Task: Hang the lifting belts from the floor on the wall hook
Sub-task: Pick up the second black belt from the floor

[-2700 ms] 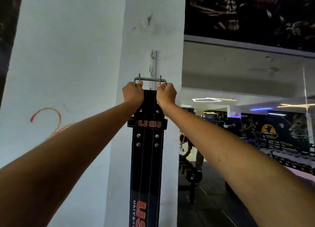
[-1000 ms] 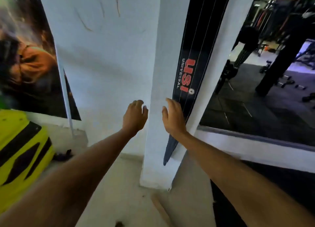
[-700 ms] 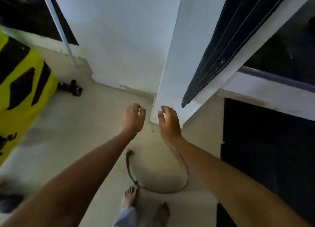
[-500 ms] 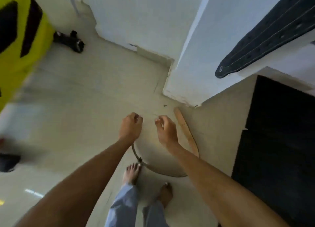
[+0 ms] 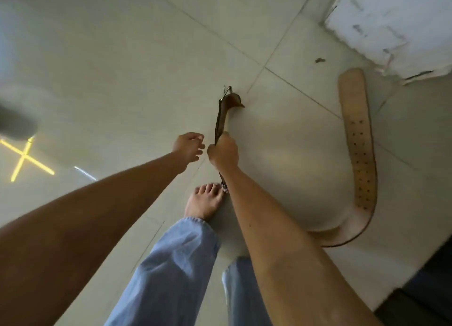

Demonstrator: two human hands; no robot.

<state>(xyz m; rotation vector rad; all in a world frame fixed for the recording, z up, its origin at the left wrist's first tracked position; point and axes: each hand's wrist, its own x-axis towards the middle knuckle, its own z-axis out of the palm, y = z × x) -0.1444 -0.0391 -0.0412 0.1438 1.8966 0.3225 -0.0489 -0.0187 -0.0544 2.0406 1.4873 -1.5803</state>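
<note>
A brown leather lifting belt lies curled on its edge on the tiled floor, its tan inner side with rows of holes showing at the right. My right hand is shut on the belt's narrow buckle end, whose metal buckle points away from me. My left hand hovers just left of it, fingers apart, holding nothing. The wall hook and the black belt hung on it are out of view.
The white pillar's chipped base stands at the top right. A black floor mat borders the tiles at the bottom right. My bare foot and blue trouser legs are below the hands. A blurred dark object lies at far left.
The view has swung from the hung black belt down to the floor. Both hands dropped, and my right hand has closed on the brown belt's buckle end.
</note>
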